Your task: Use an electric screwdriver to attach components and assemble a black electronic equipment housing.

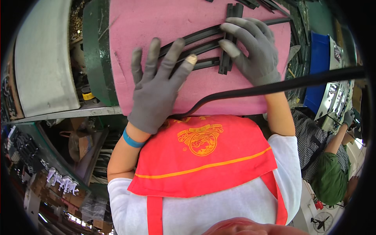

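My left hand (pixel 156 86), in a grey glove, lies with fingers spread over the left ends of several slim black profile strips (pixel 201 48). The worn tip of one finger shows pale. My right hand (pixel 254 53), gloved alike, curls its fingers and thumb onto short black strips (pixel 224 65) that stand crosswise at the right ends of the others. All these pieces rest on a pink mat (pixel 196 90). A long black strip (pixel 250 91) curves across in front of my right wrist, from the mat's near edge out to the right.
More black strips (pixel 274 6) lie at the mat's far right corner. A pale panel (pixel 45 58) stands on the left, with a yellow item (pixel 88 95) beside it. Below left is a shelf with a bag (pixel 76 147). At the right, a person in green (pixel 332 176) works beside a blue panel (pixel 319 70).
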### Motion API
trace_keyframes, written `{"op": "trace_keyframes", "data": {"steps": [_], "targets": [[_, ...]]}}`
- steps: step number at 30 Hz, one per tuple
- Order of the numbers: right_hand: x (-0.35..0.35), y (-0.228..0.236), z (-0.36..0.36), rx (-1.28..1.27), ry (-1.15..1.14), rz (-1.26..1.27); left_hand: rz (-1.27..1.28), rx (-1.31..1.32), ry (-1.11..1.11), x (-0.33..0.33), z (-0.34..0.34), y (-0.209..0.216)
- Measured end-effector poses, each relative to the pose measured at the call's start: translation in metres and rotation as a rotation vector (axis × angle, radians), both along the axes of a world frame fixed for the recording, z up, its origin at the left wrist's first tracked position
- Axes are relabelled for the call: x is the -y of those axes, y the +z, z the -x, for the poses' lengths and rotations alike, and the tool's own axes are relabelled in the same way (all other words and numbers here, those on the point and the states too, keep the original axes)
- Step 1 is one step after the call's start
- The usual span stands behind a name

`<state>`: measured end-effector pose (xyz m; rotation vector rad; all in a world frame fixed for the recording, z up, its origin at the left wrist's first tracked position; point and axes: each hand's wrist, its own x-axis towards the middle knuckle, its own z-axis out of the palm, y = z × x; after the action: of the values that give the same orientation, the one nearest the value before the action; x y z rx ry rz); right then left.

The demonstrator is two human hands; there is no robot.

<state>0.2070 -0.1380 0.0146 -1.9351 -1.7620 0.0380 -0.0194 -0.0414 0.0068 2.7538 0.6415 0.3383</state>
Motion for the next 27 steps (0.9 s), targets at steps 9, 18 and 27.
{"op": "trace_keyframes", "data": {"steps": [9,18,27], "targets": [[0.051,0.006,-0.028,-0.109,-0.286,0.137,-0.108,0.049,-0.157,-0.022,0.004,-0.001],[0.024,0.015,-0.021,0.163,0.055,0.234,-0.033,0.042,-0.081,-0.024,0.034,0.005],[-0.060,0.021,-0.015,0.126,0.587,-0.242,-0.043,0.176,-0.032,-0.018,0.030,-0.006]]}}
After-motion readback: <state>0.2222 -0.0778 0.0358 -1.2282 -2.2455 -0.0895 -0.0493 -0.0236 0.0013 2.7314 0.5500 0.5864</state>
